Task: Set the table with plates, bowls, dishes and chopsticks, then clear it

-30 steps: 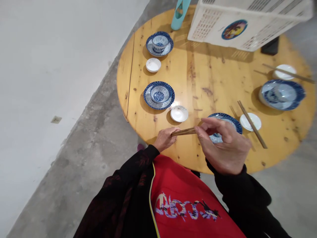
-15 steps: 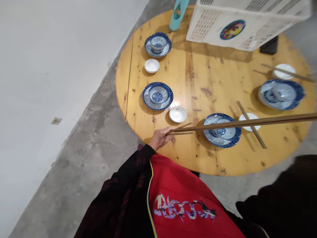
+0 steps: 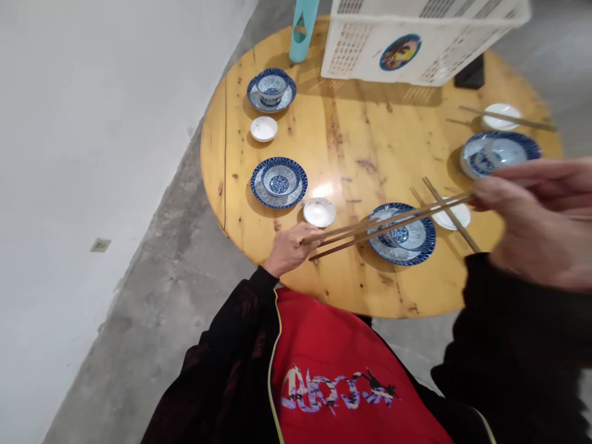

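My right hand [image 3: 536,219] is raised close to the camera at the right, blurred, its fingers pinched on the far ends of a pair of brown chopsticks [image 3: 393,222]. The chopsticks slant down to the left, passing above a blue-patterned plate with a bowl [image 3: 402,234]. My left hand [image 3: 289,246] rests at the near edge of the round wooden table [image 3: 351,142], fingers curled around more chopstick ends there. A small white dish [image 3: 319,211] lies just beyond that hand.
Other place settings stand on the table: blue plates with bowls [image 3: 279,182] [image 3: 271,88] [image 3: 497,151], white dishes [image 3: 263,128] [image 3: 451,216] [image 3: 502,115], chopsticks laid across two of them. A white plastic crate [image 3: 416,37], a teal object [image 3: 300,24] and a dark phone [image 3: 469,74] sit at the back. Concrete floor and white wall lie left.
My right hand drew a pair of chopsticks out of my left hand's bundle, swung out right, and now shows again gripping them. The view shifted slightly right.
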A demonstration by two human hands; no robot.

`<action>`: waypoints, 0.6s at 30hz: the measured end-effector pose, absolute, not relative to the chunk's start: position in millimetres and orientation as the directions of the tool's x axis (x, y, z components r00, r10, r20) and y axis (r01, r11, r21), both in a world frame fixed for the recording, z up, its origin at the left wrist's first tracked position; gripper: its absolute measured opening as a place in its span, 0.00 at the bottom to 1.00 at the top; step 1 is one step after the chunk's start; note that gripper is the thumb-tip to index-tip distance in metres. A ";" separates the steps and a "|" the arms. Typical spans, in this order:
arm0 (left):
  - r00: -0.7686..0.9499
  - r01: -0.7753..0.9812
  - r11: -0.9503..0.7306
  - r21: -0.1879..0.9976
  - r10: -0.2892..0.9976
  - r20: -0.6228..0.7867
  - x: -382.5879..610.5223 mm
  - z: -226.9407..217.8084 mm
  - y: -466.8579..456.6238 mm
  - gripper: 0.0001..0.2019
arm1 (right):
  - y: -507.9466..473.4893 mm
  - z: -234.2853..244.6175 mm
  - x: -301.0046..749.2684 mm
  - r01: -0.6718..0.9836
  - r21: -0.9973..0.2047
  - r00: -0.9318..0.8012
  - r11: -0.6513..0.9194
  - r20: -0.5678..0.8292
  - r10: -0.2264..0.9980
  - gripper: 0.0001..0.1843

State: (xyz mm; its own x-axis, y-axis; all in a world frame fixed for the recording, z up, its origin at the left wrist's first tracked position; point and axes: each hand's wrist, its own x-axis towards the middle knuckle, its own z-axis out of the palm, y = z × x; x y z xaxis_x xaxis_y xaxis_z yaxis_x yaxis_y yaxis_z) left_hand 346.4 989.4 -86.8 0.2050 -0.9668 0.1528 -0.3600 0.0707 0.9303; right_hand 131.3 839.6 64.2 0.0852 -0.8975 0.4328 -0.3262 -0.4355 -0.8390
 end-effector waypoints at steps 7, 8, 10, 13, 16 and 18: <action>-0.050 -0.048 -0.235 0.971 -0.970 -0.237 316.9 -92.6 1007.4 0.22 | 810.0 4.7 168.5 -0.201 -0.947 0.140 -0.250 0.225 -0.964 0.08; -0.070 0.008 -0.273 0.962 -0.960 -0.272 314.0 -93.1 1009.7 0.24 | 805.8 -5.1 170.5 -0.180 -0.962 0.146 -0.206 0.180 -0.973 0.08; -0.101 0.105 -0.308 0.946 -0.949 -0.298 309.5 -93.5 1012.6 0.25 | 799.1 -23.8 174.5 -0.159 -0.978 0.158 -0.133 0.108 -0.982 0.09; -0.149 0.203 -0.365 0.909 -0.929 -0.340 305.9 -94.6 1014.3 0.25 | 789.4 -47.6 181.0 -0.153 -0.985 0.191 -0.085 0.054 -0.980 0.09; -0.152 0.261 -0.441 0.859 -0.897 -0.414 304.4 -98.4 1014.4 0.24 | 777.6 -68.0 187.3 -0.116 -0.992 0.204 -0.049 0.024 -0.979 0.08; -0.091 0.278 -0.442 0.853 -0.896 -0.434 303.8 -102.8 1012.3 0.21 | 770.4 -81.9 191.4 -0.063 -0.998 0.179 0.001 -0.012 -0.984 0.08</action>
State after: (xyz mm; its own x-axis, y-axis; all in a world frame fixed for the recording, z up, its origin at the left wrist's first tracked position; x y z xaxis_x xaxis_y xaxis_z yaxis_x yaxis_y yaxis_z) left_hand 303.8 1012.3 -102.8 -0.0906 -0.8962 -0.4343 0.2775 -0.4415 0.8532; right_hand 191.4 770.4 -81.9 0.1788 -0.9838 -0.0120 -0.0628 0.0008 -0.9980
